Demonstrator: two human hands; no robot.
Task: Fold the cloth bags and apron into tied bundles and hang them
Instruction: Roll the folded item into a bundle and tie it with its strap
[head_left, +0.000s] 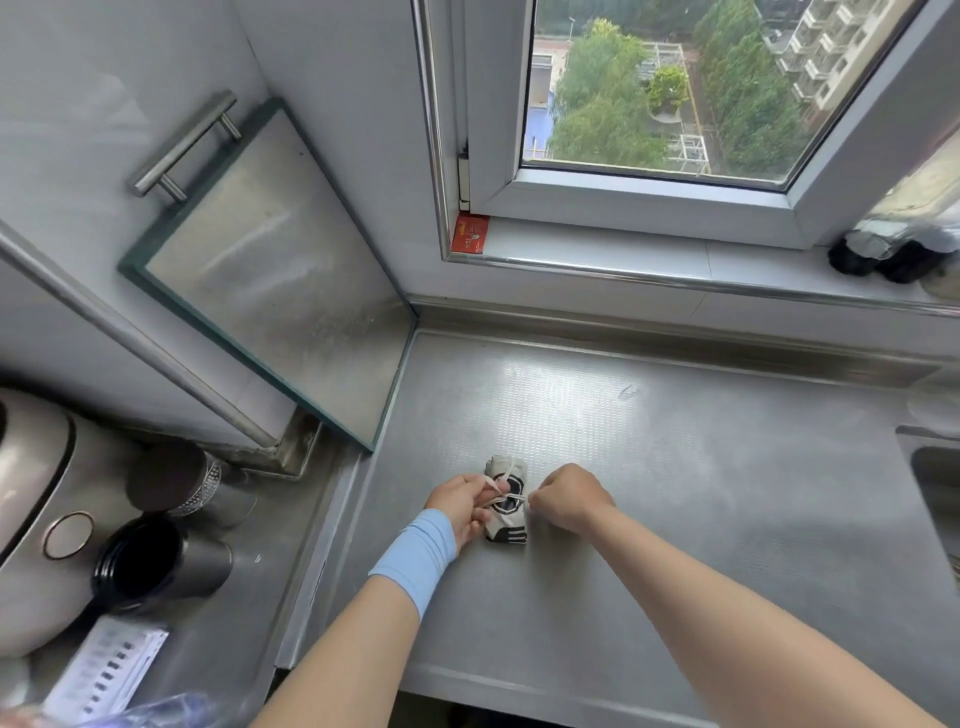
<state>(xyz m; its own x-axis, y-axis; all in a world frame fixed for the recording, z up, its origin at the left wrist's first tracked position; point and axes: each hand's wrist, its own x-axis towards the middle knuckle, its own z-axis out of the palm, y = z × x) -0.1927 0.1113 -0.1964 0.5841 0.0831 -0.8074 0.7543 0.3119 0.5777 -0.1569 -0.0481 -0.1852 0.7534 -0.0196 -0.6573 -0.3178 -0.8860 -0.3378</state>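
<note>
- On the middle of the textured stainless steel counter (701, 493), a small rolled-up cream cloth bag with black print (506, 525) lay flat. Its long side ran away from the person, right between the two hands.
- The left hand (460, 501) sat against the bundle's left edge. Its fingers were curled in, pinching one end of a thin cream tie string (511, 498) near the upper part of the roll. A light blue wristband (418, 558) wrapped that wrist.
- The right hand (569, 499) was touching the bundle's right edge, closed into a loose fist, with the fingertips pinching the other end of the same string.
- The string ran taut across the middle of the roll from one hand to the other, and another bit of it crossed the far end of the bundle. Couldn't tell if there was a knot, way too small to make out.
- Off to the left, well apart from the bundle, two dark cylindrical cups (140, 558) stood beside a rounded silver appliance (31, 493).
- At the far right edge was the corner of a steel sink (935, 478), and behind the counter a white-framed window (649, 192).
</note>
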